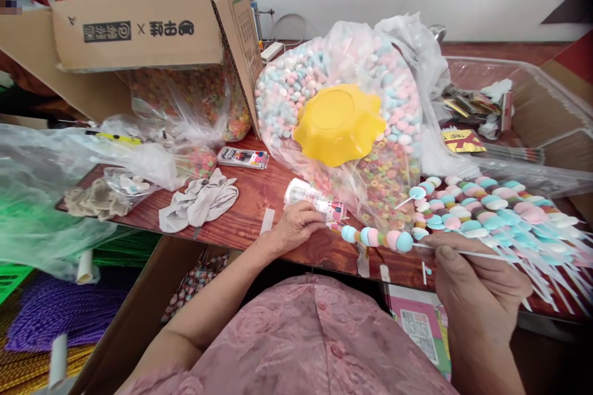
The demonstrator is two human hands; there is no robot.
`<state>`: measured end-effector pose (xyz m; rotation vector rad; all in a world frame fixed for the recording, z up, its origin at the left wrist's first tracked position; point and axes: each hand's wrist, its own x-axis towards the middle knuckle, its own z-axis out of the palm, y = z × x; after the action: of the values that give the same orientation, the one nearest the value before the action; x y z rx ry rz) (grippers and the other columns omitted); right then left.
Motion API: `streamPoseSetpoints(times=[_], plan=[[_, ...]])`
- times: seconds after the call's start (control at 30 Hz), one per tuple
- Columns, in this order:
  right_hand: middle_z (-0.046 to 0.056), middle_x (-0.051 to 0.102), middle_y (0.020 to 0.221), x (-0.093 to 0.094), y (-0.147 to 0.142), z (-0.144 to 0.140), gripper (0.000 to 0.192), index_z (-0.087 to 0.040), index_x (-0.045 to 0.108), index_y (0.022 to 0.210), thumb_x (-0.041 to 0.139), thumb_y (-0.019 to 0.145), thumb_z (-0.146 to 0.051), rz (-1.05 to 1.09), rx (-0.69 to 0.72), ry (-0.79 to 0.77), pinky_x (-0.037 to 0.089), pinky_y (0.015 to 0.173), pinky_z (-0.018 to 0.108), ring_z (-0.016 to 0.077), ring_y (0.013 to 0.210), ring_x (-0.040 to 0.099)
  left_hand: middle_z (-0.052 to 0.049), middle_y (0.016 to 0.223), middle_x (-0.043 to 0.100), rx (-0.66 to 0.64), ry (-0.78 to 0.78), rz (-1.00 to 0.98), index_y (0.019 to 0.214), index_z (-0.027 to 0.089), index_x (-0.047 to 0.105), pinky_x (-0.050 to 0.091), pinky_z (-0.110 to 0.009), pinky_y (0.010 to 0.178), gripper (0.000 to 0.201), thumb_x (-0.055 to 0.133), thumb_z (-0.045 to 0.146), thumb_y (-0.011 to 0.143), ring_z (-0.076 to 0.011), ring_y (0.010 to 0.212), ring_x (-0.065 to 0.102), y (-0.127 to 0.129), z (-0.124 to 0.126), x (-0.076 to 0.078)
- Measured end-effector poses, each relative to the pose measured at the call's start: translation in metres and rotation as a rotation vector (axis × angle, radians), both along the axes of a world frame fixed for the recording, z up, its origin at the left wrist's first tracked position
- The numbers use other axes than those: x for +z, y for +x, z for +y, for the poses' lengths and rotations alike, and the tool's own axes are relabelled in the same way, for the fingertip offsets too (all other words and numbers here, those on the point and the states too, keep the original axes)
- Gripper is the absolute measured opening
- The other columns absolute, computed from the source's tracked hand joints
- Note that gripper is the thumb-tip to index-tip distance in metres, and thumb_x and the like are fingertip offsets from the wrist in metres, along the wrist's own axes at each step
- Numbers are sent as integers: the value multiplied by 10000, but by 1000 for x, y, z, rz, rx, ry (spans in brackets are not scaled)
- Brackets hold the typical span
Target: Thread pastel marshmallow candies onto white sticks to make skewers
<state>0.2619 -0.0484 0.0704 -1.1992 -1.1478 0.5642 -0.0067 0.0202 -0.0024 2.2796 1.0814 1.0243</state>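
**Candy skewer held at both ends over the table edge**

Pink sleeve and chest fill the bottom of the view, and both forearms reach forward from there. Right hand (477,284) pinches the thin white stick of a skewer (377,237) between thumb and fingers, closed on the bare stick just behind the last candy. Left hand (296,225) is closed around the other end, fingertips curled at the tip beside a small printed tube (315,200); whether it also grips that tube, I cannot tell. Between the hands the skewer lies almost level, just above the near edge of the table (259,197), strung with blue, pink and white round candies.

It looks light, and the stick looks thin and bendy, so I judge that it would sag or snap if levered hard. Candies look hard but chalky, likely to chip or slide along the stick. Bare stick at either end seems the safest hold, as now.

Just beyond the right hand lies a pile of finished skewers (491,213), sticks fanned towards the right. Behind sits a big clear bag (398,111) of loose candies with a yellow bowl (338,123) resting on it. Further left are a cloth (199,200), a cardboard box (139,28) and crumpled plastic (41,179)
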Motion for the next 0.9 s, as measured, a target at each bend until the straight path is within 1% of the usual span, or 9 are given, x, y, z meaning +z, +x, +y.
streamPoseSetpoints(times=[0.07, 0.13, 0.27, 0.33, 0.43, 0.53, 0.67, 0.8, 0.9], plan=[[27, 717, 809, -3, 0, 2, 83, -228, 767, 819, 754, 738, -217, 45, 25, 21, 524, 674, 362, 194, 712, 653, -46, 858, 678, -18, 30, 26, 873, 202, 739, 512, -267, 754, 158, 594, 250, 912, -139, 820, 630, 1, 0, -1], [27, 723, 815, -3, 0, 4, 97, -225, 772, 822, 764, 728, -203, 81, 35, 10, 522, 635, 339, 185, 696, 652, -51, 847, 677, -34, 68, 52, 864, 196, 736, 508, -268, 746, 170, 579, 237, 917, -144, 818, 625, 1, 0, -1], [27, 718, 754, 5, 2, 5, 71, -222, 777, 791, 771, 720, -219, 116, 82, -22, 502, 577, 318, 164, 617, 623, -63, 847, 683, -69, 127, 94, 902, 183, 735, 500, -272, 726, 191, 545, 194, 923, -154, 804, 611, 2, 0, -1], [31, 708, 711, 9, 2, 5, 38, -218, 774, 751, 770, 714, -225, 153, 111, -11, 485, 540, 304, 161, 597, 612, -68, 862, 685, -76, 120, 111, 936, 184, 735, 504, -278, 731, 212, 524, 185, 931, -157, 816, 608, 2, -1, -1], [36, 700, 679, 11, 3, 6, 34, -213, 771, 722, 778, 696, -234, 179, 104, -22, 473, 495, 289, 161, 576, 605, -78, 888, 688, -77, 90, 120, 957, 188, 738, 518, -297, 756, 232, 507, 201, 944, -163, 849, 612, 2, -2, -1], [36, 712, 696, 7, 3, 7, 62, -209, 774, 734, 793, 685, -241, 174, 88, -58, 505, 517, 284, 151, 563, 616, -82, 905, 696, -83, 71, 108, 956, 192, 741, 527, -313, 776, 227, 516, 209, 943, -167, 864, 619, 2, -1, -2], [34, 721, 694, 1, 2, 11, 101, -205, 769, 723, 822, 656, -260, 202, 73, -86, 514, 461, 264, 146, 510, 627, -79, 909, 701, -95, 81, 93, 985, 197, 737, 521, -296, 774, 225, 518, 180, 935, -163, 865, 623, 2, 0, -3], [42, 722, 676, 0, 2, 16, 124, -188, 766, 705, 841, 627, -249, 250, 55, -83, 540, 479, 269, 148, 494, 635, -75, 904, 700, -110, 101, 95, 992, 187, 731, 503, -276, 767, 239, 506, 136, 927, -162, 859, 615, 1, 0, -3], [36, 701, 638, 0, 5, 19, 108, -183, 762, 683, 837, 630, -240, 271, 73, -96, 526, 472, 263, 139, 483, 619, -75, 919, 696, -126, 70, 121, 989, 187, 723, 492, -271, 775, 259, 480, 120, 929, -160, 864, 606, 1, 0, -2]])
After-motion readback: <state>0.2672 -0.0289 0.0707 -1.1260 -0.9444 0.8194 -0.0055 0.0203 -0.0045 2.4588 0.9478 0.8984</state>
